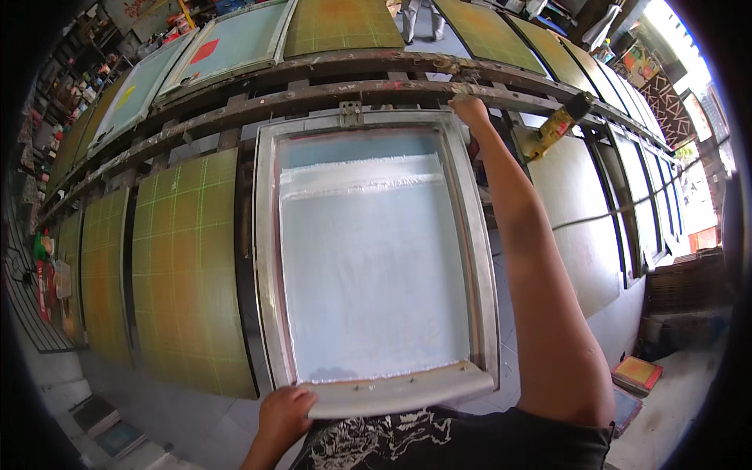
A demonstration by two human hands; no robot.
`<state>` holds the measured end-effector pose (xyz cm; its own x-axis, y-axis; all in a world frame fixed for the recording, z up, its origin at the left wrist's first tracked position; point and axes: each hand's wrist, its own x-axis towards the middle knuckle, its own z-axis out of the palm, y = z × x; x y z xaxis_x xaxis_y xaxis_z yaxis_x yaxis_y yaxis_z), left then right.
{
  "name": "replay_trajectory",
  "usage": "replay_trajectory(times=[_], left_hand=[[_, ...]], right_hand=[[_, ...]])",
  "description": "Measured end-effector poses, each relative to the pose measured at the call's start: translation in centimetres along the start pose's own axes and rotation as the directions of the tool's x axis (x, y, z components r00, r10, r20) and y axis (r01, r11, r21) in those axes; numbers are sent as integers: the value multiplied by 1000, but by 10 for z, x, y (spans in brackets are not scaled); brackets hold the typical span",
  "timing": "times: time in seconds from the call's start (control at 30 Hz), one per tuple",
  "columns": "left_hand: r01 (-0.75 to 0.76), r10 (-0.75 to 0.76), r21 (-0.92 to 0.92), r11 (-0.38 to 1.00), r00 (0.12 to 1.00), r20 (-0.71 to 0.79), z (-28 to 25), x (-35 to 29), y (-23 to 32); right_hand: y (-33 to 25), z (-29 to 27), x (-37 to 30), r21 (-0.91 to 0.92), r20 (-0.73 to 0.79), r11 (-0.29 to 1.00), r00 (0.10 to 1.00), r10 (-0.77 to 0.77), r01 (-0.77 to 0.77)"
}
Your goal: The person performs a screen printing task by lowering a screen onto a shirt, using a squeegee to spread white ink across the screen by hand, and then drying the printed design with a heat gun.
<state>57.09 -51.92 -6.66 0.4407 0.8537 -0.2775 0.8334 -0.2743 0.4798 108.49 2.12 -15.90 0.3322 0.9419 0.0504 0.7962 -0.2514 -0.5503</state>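
Rectangular aluminium-framed printing screen with pale blue mesh (376, 251) sits centre frame, flat on the long printing table (184, 274), between yellow-green gridded pallets on the left and grey ones on the right

Long axis runs near edge to far edge, bottom of frame to top; short sides at bottom centre and upper centre. Far short side meets a small metal hinge clamp (350, 112) on the rusty rail (313, 94) crossing the upper frame

Left hand (283, 417) at bottom centre-left, fingers curled over the near left corner of the frame, clamped on it. Frame extends up and right from this hand

Right hand (470, 110) in upper centre-right, arm stretched along the right side of the frame; fingers bent down, touching the far right corner by the rail. Can't tell if they grip the frame or just press on it

Both hands are on the frame at diagonal corners, left one nearer the body

White ink band (360, 182) lies across the mesh near the far end. Yellow-handled tool (558, 124) rests on the rail, just right of the right hand, untouched
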Motion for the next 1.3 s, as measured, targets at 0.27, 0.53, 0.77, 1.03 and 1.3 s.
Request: replay_trajectory(times=[0.27,0.53,0.77,1.03,1.3], left_hand=[[-17,13,-64,998,998,-66,-6,10,9],[-38,33,-61,997,996,-84,-3,10,0],[-43,35,-96,995,996,-80,-17,14,2],[-41,49,-102,994,996,80,-25,19,-2],[-38,46,-89,995,995,90,-17,14,-4]], right_hand=[[-20,22,51,-232,444,943,836,321,-239],[-20,27,54,-175,383,945,865,324,-276],[-126,12,-7,-580,182,714,916,-357,393],[-324,219,-86,158,343,857,786,-514,491],[-358,235,-107,53,449,993,886,-118,105]])
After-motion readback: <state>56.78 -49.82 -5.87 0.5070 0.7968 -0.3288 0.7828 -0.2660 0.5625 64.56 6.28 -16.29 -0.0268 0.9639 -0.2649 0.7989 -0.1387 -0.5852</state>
